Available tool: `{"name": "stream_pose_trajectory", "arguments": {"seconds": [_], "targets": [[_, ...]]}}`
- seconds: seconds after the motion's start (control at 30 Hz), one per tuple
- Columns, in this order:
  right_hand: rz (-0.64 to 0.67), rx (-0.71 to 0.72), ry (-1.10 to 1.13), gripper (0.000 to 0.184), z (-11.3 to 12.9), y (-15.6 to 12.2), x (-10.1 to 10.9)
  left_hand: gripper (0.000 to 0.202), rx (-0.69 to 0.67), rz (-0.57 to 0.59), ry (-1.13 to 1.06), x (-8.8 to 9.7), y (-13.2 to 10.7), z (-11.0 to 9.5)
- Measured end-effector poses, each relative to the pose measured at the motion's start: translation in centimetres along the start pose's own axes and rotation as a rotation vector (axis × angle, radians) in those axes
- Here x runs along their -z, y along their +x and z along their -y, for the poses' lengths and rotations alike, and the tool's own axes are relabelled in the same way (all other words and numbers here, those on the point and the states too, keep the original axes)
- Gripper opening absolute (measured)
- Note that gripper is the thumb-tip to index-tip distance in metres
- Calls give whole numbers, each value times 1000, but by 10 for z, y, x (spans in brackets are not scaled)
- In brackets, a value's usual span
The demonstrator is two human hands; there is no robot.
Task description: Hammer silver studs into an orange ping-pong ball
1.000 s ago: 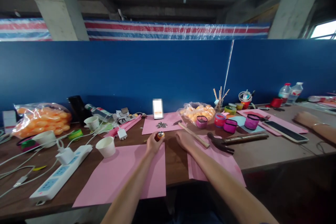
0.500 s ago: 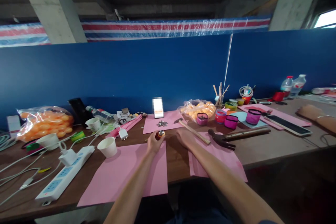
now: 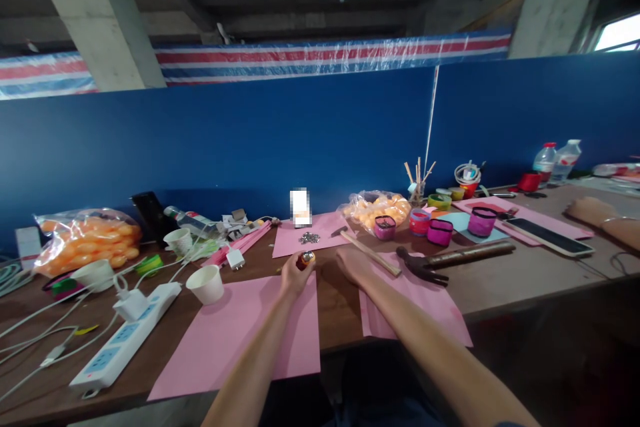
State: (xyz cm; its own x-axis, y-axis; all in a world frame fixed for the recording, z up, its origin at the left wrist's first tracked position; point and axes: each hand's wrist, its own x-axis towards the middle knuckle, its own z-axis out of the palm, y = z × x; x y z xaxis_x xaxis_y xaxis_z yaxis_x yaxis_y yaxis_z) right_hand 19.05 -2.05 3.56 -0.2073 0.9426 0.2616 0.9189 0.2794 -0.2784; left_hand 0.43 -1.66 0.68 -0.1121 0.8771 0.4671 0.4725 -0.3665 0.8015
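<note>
holding a small orange ball (image 3: 305,259) in the left hand (image 3: 294,276), pinched between thumb and fingertips, with something shiny on top of it, too small to make out. keeping it just above the far edge of the near pink sheet (image 3: 240,340), around the middle of the table (image 3: 500,287). resting the right hand (image 3: 353,262) palm down and loose, holding nothing, at the far corner of a second pink sheet (image 3: 415,310), just beside the wooden handle of a small hammer (image 3: 371,253); cannot tell whether touching it or not.

beyond the ball, on a third pink sheet (image 3: 290,243), a little heap of metal tacks (image 3: 309,237). to the right, a bigger hammer (image 3: 453,258) lying flat, head toward the right hand. behind that, a row of small coloured tubs (image 3: 440,232) and a clear bag of orange balls (image 3: 376,208).

on the left side, a paper cup (image 3: 205,284) just beside the near pink sheet, a white power strip (image 3: 123,337) with a charger plugged in, loose cables, and a second bag of orange balls (image 3: 86,240). far right, a phone (image 3: 550,238) face up, two water bottles (image 3: 555,161) against the blue partition (image 3: 300,140), and another person's forearm (image 3: 607,221) lying on the table.
</note>
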Motion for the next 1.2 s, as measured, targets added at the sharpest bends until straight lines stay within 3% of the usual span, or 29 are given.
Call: {"name": "stream_pose_trajectory", "arguments": {"seconds": [0.5, 0.93, 1.2], "targets": [[-8, 4, -2, 30, -4, 3, -8, 36, 3, -18, 4, -2, 1, 4], [-37, 27, 73, 32, -8, 5, -15, 35, 14, -24, -15, 1, 0, -4], [22, 76, 201, 15, -13, 18, -9, 31, 21, -12, -59, 0, 1, -5]]}}
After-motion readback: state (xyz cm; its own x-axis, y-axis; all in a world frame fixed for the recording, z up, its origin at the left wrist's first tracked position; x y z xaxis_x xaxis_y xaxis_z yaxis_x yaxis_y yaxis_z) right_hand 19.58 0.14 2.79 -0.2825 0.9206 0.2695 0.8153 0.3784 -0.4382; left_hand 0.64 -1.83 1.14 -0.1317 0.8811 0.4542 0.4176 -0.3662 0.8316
